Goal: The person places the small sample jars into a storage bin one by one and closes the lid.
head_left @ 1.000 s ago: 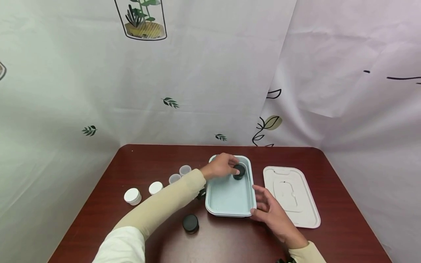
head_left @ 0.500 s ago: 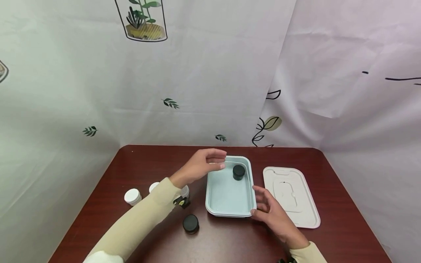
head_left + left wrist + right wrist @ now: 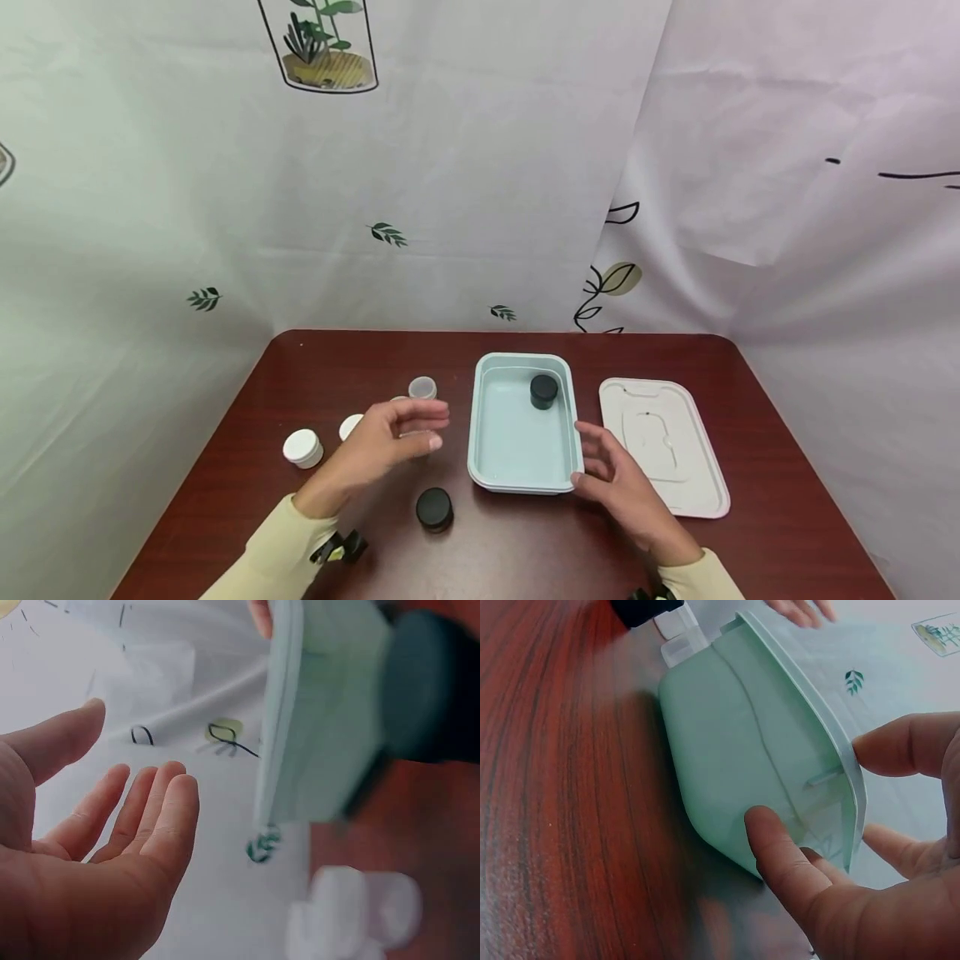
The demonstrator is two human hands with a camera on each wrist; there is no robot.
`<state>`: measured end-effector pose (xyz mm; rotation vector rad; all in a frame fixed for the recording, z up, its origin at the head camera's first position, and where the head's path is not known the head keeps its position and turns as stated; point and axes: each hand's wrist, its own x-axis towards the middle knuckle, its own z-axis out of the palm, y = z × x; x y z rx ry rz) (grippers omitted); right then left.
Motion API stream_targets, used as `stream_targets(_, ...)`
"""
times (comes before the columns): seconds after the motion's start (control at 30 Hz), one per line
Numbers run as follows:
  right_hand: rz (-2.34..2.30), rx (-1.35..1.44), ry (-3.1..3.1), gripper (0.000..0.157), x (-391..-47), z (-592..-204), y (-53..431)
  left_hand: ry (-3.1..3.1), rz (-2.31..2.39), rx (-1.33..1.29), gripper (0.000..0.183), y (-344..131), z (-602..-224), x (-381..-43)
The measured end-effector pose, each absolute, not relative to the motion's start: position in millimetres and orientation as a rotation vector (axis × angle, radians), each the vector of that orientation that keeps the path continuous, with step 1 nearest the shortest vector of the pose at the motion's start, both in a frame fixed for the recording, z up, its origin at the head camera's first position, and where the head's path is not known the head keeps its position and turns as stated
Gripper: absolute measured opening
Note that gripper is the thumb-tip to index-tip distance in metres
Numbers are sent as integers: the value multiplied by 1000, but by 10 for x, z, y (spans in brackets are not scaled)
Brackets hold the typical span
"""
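My left hand (image 3: 390, 446) holds nothing, its fingers extended and thumb apart, over the table left of a pale blue-green plastic container (image 3: 525, 437). In the left wrist view, the left hand (image 3: 112, 840) shows a bare palm. A small black-lidded jar (image 3: 543, 391) stands inside the container toward its back right. My right hand (image 3: 615, 483) touches the container's right side near the front corner, fingers spread. In the right wrist view, fingertips (image 3: 765, 825) lie against the outer wall, with another at the rim. A second black-lidded jar (image 3: 434, 509) stands below the left hand.
Left of the container are a white-lidded jar (image 3: 302, 448), another white lid (image 3: 350, 426) partly behind the left hand, and a small clear cup (image 3: 422, 388). A flat white lid (image 3: 663, 446) lies at the right. A printed cloth (image 3: 480, 167) hangs behind the table.
The left hand has let go of the black-lidded jar inside the container, then moved out left and toward the front. The right hand has stayed in place.
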<state>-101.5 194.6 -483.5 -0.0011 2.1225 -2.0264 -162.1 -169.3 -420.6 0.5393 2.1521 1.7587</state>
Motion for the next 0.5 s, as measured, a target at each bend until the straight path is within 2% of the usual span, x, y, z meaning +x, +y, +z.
stream_targets(0.23, -2024, 3, 2134, 73, -1015, -4822, 1959, 2083, 1849, 502, 57, -1912, -4519, -1330)
stream_targets(0.5, -2027, -22, 2127, 75, -1022, -4839, 1956, 2004, 1898, 432, 71, -1925, -4810, -1108)
